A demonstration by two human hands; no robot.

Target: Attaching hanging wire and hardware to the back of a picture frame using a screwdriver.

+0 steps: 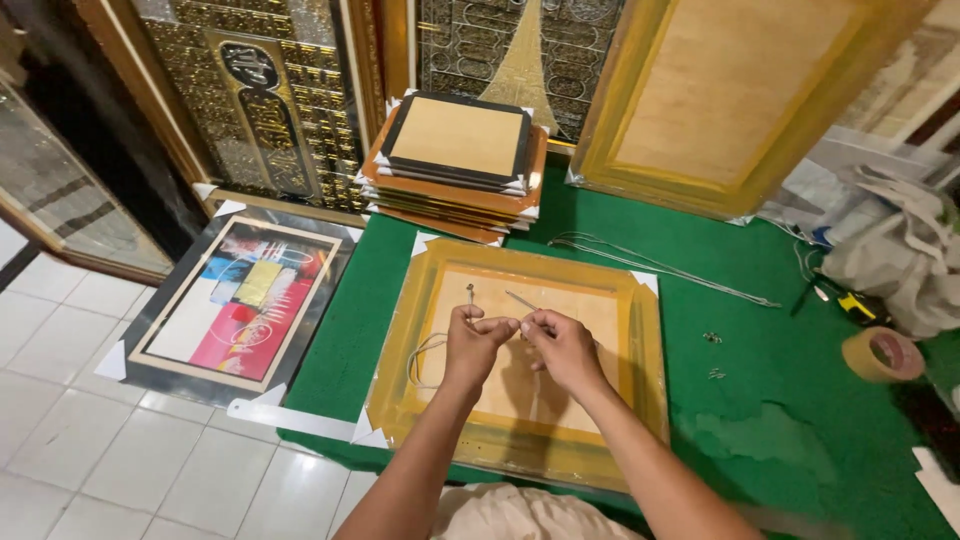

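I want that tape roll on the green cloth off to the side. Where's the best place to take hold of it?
The tape roll lies nearly flat on the green cloth, hole facing up, to the right of the right hand. Probably best taken from above: one finger in the hole, thumb on the outer wall, on its nearer left side, which is free.

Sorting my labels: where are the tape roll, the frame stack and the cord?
tape roll [882,355], head view, on its outer side
frame stack [458,137], head view, top frame's backing
cord [425,352], head view, on its loop
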